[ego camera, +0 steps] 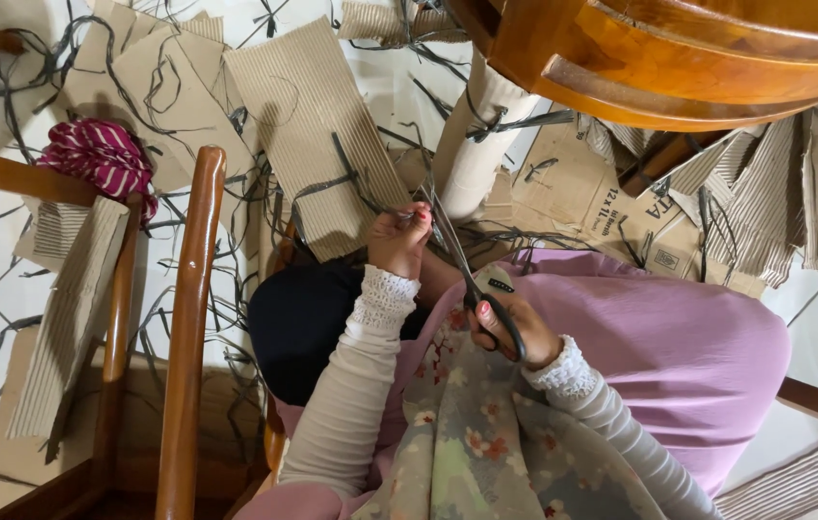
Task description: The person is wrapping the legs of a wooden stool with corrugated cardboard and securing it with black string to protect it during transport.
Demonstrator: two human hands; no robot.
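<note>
Scissors (467,274) with black handles are gripped in the person's right hand (515,332) over the lap, blades pointing up toward the left hand (399,241), whose fingers pinch something small and dark, probably a thin strip, at the blade tips. The step looks like a cut in progress; the next move calls for steadying the strip between the blades and closing them.
</note>
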